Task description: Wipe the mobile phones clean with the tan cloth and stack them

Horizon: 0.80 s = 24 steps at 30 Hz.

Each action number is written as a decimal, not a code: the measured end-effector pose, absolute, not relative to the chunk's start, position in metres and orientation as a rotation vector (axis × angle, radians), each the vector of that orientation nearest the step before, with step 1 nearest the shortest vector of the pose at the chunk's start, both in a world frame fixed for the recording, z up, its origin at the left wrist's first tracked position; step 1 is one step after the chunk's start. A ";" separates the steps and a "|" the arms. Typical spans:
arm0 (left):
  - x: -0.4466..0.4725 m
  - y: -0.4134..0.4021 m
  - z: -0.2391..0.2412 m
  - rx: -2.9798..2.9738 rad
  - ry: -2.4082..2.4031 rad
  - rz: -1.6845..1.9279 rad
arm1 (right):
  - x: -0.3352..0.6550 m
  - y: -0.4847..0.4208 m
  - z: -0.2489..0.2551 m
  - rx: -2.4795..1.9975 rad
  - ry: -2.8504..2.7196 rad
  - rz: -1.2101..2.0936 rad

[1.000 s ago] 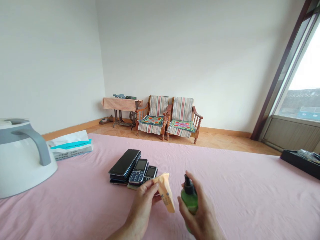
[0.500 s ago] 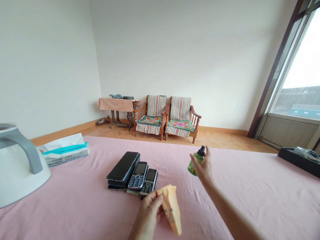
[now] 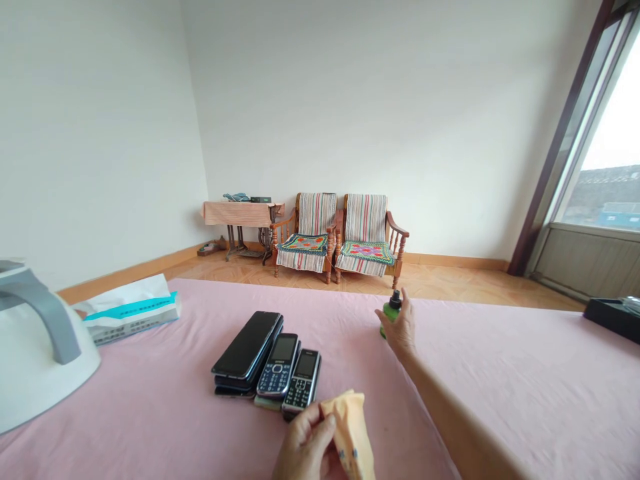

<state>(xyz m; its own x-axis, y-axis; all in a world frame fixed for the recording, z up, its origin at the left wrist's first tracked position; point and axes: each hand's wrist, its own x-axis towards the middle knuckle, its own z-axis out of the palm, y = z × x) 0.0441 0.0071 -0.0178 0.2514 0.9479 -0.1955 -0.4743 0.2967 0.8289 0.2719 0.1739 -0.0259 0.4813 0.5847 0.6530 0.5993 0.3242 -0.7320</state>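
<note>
My left hand (image 3: 307, 443) is closed, pinching a folded pale-yellow cloth (image 3: 351, 430) between thumb and fingers at the bottom of the view. Near the far edge of the pink-covered table, a small green spray bottle (image 3: 388, 312) with a black top stands upright. Around its near right side is my right hand (image 3: 401, 328), thumb and fingers spread apart; its palm side is partly hidden. Just beyond my left hand lie two keypad phones, a blue one (image 3: 278, 367) and a black-and-silver one (image 3: 302, 381). Beside them is a stack of dark smartphones (image 3: 247, 347).
A white kettle (image 3: 40, 373) with a grey handle stands at the left, before a tissue pack (image 3: 133, 313). A black tray (image 3: 613, 319) sits at the right edge of the pink cloth (image 3: 165, 413). Two wooden armchairs (image 3: 367, 223) stand by the far wall.
The spray bottle has gone from tilted in my right hand to upright at the table's far edge, and the fingers have spread. My left hand and cloth sit slightly lower and further right.
</note>
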 end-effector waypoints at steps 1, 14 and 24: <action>0.044 0.007 -0.017 0.728 0.802 1.094 | 0.271 0.173 -0.025 -1.332 -1.170 -0.003; 0.046 0.001 -0.003 0.713 0.746 1.062 | 0.236 0.024 0.010 -1.231 -1.398 0.567; 0.049 -0.003 0.000 0.747 0.612 1.012 | 0.199 -0.028 -0.004 -0.888 -1.007 1.406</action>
